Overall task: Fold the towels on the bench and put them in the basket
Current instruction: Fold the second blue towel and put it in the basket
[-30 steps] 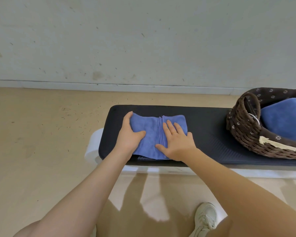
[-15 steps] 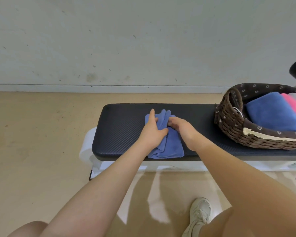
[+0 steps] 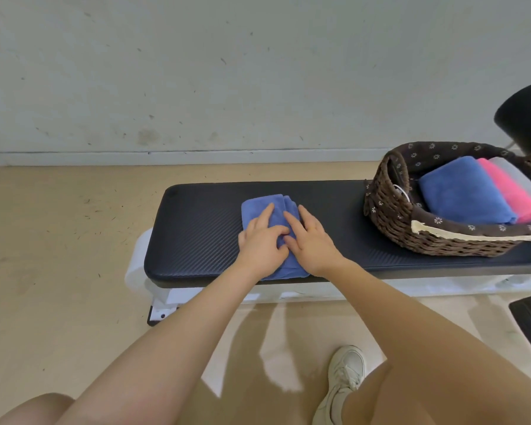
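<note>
Blue towel (image 3: 262, 205), a narrow folded strip under both hands on bench (image 3: 196, 228)

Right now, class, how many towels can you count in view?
4: a light blue folded towel on the black bench; dark blue, pink, grey in the wicker basket. Others may hide underneath.

A black padded bench (image 3: 196, 228) carries a folded blue towel (image 3: 259, 204) and a wicker basket (image 3: 390, 216).

Setting: bare indoor room, likely home gym corner. Evidence: padded black workout-bench surface (image 3: 334, 228) at frame centre, scuffed pale wall (image 3: 227, 72) above, beige floor (image 3: 59, 256) lower left.
</note>
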Motion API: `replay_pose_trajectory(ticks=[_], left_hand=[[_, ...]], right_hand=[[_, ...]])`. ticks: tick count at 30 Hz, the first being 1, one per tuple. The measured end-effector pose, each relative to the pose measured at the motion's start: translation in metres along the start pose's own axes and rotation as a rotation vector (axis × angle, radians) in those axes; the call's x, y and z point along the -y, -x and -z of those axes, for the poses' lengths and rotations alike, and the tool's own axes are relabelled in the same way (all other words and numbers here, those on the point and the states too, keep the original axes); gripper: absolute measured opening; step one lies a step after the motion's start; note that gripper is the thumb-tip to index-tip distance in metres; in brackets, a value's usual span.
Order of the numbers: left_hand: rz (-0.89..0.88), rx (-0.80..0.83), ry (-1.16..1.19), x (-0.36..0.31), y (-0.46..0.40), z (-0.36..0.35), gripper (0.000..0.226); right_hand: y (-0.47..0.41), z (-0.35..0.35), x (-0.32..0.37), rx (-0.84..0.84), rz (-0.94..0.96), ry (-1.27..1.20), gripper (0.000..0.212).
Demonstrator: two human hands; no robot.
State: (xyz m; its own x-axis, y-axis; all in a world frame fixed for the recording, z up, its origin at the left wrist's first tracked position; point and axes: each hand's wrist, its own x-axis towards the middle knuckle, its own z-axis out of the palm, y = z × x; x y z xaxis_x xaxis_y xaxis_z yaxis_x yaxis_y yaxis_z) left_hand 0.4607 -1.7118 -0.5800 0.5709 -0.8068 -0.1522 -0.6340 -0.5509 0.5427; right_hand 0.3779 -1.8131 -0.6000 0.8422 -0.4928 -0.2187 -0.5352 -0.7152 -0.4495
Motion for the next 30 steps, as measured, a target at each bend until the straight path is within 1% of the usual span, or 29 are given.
replay_pose_trajectory(ticks=[2, 4, 6, 7, 8, 9, 11, 12, 13, 14, 15, 17, 18, 20, 21, 23, 25, 26, 28, 29, 30], left_hand=[[0.016, 0.038, -0.054, 0.005, 0.005, -0.003, 0.044], [0.006, 0.078, 0.019, 0.012, 0.010, -0.004, 0.055], [0.021, 0.093, 0.161, 0.018, 0.013, -0.002, 0.060], [0.034, 0.084, 0.220, 0.019, 0.014, 0.000, 0.059], [0.041, 0.063, 0.270, 0.020, 0.015, 0.002, 0.054], [0.051, 0.028, 0.325, 0.020, 0.017, 0.004, 0.046], [0.069, -0.057, 0.466, 0.019, 0.022, 0.010, 0.035], [0.091, -0.098, 0.527, 0.018, 0.024, 0.013, 0.034], [0.128, -0.136, 0.590, 0.018, 0.025, 0.014, 0.034], [0.170, -0.164, 0.676, 0.019, 0.026, 0.016, 0.032], [0.216, -0.170, 0.765, 0.019, 0.027, 0.017, 0.029], [0.271, -0.154, 0.851, 0.019, 0.030, 0.018, 0.026], [0.293, -0.139, 0.864, 0.022, 0.030, 0.017, 0.027], [0.360, -0.110, 0.930, 0.025, 0.031, 0.015, 0.025], [0.391, -0.089, 0.973, 0.025, 0.032, 0.016, 0.022], [0.415, -0.030, 1.111, 0.024, 0.032, 0.021, 0.019], [0.408, 0.010, 1.228, 0.023, 0.032, 0.026, 0.022], [0.403, 0.007, 1.271, 0.023, 0.032, 0.029, 0.023], [0.374, -0.011, 1.332, 0.026, 0.028, 0.032, 0.028], [0.353, -0.019, 1.323, 0.026, 0.025, 0.033, 0.034], [0.322, -0.022, 1.255, 0.024, 0.021, 0.033, 0.041]], right_hand=[[0.004, -0.001, -0.009, 0.062, -0.059, 0.091, 0.057], [0.008, 0.001, -0.011, 0.085, -0.111, 0.134, 0.062], [0.012, 0.010, -0.007, 0.033, -0.168, 0.105, 0.069], [0.014, 0.014, -0.001, -0.037, -0.172, 0.099, 0.068], [0.017, 0.017, 0.005, -0.126, -0.127, 0.115, 0.063], [0.021, 0.019, 0.013, -0.237, -0.020, 0.156, 0.053], [0.026, 0.016, 0.027, -0.397, 0.258, 0.281, 0.029], [0.028, 0.013, 0.031, -0.422, 0.376, 0.358, 0.030], [0.030, 0.008, 0.034, -0.373, 0.456, 0.432, 0.036], [0.034, 0.002, 0.036, -0.281, 0.468, 0.461, 0.041], [0.038, -0.002, 0.036, -0.172, 0.430, 0.455, 0.047], [0.041, -0.009, 0.029, -0.014, 0.326, 0.452, 0.072], [0.041, -0.011, 0.025, 0.023, 0.298, 0.484, 0.083], [0.039, -0.012, 0.021, 0.042, 0.292, 0.522, 0.093], [0.038, -0.010, 0.020, 0.036, 0.296, 0.530, 0.092], [0.034, -0.006, 0.018, 0.018, 0.305, 0.529, 0.084], [0.031, 0.000, 0.019, 0.000, 0.284, 0.476, 0.067], [0.029, 0.004, 0.019, -0.010, 0.239, 0.392, 0.057], [0.028, 0.020, 0.019, -0.053, 0.143, 0.103, 0.041], [0.029, 0.032, 0.018, -0.076, 0.107, -0.067, 0.036], [0.032, 0.043, 0.015, -0.101, 0.087, -0.252, 0.031]])
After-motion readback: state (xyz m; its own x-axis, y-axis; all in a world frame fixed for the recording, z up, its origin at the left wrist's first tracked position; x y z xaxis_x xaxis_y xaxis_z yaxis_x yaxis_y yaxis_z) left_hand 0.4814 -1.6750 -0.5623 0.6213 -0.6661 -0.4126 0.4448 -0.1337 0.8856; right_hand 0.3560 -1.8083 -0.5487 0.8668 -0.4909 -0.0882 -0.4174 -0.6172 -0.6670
